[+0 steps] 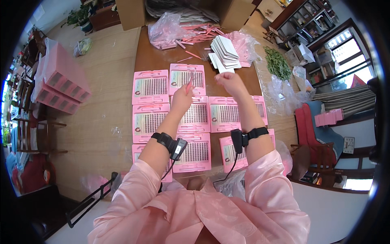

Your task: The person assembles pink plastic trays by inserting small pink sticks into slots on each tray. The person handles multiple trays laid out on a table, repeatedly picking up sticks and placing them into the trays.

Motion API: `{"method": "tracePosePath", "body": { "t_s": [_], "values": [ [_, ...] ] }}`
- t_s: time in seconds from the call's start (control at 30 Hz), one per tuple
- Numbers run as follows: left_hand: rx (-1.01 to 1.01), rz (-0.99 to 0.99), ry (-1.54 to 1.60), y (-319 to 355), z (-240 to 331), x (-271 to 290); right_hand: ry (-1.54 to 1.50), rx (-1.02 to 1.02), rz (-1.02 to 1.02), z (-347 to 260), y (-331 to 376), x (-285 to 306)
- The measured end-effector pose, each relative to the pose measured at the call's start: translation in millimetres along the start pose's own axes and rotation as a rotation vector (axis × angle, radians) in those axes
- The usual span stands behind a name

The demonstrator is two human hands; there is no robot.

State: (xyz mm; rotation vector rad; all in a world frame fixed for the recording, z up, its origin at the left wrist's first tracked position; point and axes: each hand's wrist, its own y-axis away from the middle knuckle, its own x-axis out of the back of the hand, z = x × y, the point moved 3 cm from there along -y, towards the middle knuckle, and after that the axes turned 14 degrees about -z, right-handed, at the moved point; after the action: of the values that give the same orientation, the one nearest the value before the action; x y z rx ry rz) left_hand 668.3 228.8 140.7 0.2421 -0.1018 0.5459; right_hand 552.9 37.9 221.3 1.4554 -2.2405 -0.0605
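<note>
My left hand [182,100] is closed around a slim pink stick [189,84], its tip pointing away from me over the far middle lash tray [174,81]. Several such pink trays lie in rows on the brown table, each with lines of small dark lash clusters on a pale card. Beyond and to the right, my right hand [232,84] has its fingers pinched together just below a stack of white cards [224,52]. Whatever sits between those fingertips is too small to make out. My forearms cover parts of the nearer trays.
Loose pink sticks [201,32] are heaped at the table's far end, beside a clear plastic bag [164,30]. Pink packaging [241,46] lies behind the cards. An open cardboard box [131,14] stands beyond. Stacked pink boxes [67,73] are left; a red chair [306,130] is right.
</note>
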Motion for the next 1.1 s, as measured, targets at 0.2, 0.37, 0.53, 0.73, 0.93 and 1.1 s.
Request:
{"method": "tracePosePath", "body": {
  "t_s": [0.2,0.37,0.53,0.73,0.93,1.1],
  "values": [
    [-0.152,-0.002,-0.512,5,-37,23,0.291,-0.143,0.059,33,-13,-12],
    [-0.154,-0.051,-0.730,-19,-75,32,0.624,0.131,0.149,45,-86,-19],
    [-0.099,-0.057,-0.704,-29,-86,28,0.755,0.194,0.070,61,-178,-32],
    [-0.050,-0.087,-0.746,-29,-84,26,0.863,0.263,-0.096,88,-249,-53],
    [-0.007,-0.153,-0.789,-30,-79,25,0.657,0.063,-0.457,88,-282,-50],
    [0.045,-0.168,-0.797,-30,-80,24,0.329,-0.219,-0.573,78,-290,-40]
  ]
}}
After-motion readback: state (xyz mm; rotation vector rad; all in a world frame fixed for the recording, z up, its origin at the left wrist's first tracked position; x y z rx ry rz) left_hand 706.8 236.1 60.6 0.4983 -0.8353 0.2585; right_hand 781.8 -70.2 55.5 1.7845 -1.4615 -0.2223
